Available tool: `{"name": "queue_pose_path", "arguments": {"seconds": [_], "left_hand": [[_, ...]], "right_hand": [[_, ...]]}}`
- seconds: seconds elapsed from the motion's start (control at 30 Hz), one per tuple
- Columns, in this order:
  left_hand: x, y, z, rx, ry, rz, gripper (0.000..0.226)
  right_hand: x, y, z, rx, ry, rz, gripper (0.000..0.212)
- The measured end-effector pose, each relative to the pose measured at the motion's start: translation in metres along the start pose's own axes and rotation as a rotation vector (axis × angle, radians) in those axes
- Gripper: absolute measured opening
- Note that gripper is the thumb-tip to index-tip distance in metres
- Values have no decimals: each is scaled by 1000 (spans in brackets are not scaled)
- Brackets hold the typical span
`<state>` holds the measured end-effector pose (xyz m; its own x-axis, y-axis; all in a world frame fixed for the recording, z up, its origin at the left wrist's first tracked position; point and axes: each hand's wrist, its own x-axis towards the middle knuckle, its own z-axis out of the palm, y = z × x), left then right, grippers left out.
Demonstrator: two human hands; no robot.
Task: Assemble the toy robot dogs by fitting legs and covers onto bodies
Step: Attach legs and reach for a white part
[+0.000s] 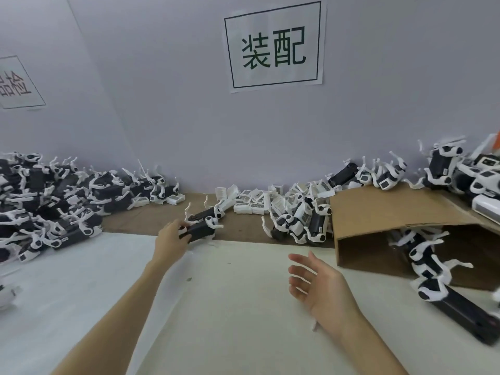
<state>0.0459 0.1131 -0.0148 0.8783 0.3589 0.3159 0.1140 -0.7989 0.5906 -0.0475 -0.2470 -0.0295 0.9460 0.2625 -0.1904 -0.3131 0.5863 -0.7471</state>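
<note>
My left hand (170,238) reaches forward and grips one end of a black toy dog body (200,230) with white legs, lying at the far edge of the white work surface. A second black body with white legs (207,213) lies just behind it. My right hand (315,283) hovers open over the white surface at centre right, palm turned left, holding nothing. White cover pieces (251,203) lie in a heap by the wall. A large pile of legged bodies (51,201) fills the left.
A tipped cardboard box (378,212) lies on its side at right, with toy dogs (430,255) spilling from its opening. More dogs (457,171) are stacked behind it at the far right. Paper signs hang on the wall.
</note>
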Motion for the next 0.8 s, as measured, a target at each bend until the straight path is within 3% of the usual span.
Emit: {"name": "queue_pose_path", "arguments": {"seconds": [0.2, 0.3, 0.43, 0.57, 0.7, 0.8], "left_hand": [[-74, 75, 19, -289, -11, 292, 31], [-115, 104, 35, -373, -61, 478, 35], [-145, 115, 50, -394, -125, 580, 35], [-154, 112, 48, -535, -159, 499, 36], [-157, 116, 36, -771, -425, 110, 46], [-153, 115, 39, -844, -557, -28, 51]], "right_hand": [[-1, -1, 7, 35, 96, -2, 41], [-3, -5, 7, 65, 163, -46, 50], [-11, -12, -1, -146, 117, -65, 56], [-14, -9, 1, -192, 167, -107, 40], [-12, -6, 6, -160, 198, -131, 30], [-14, -4, 6, -183, 153, -151, 33]]}}
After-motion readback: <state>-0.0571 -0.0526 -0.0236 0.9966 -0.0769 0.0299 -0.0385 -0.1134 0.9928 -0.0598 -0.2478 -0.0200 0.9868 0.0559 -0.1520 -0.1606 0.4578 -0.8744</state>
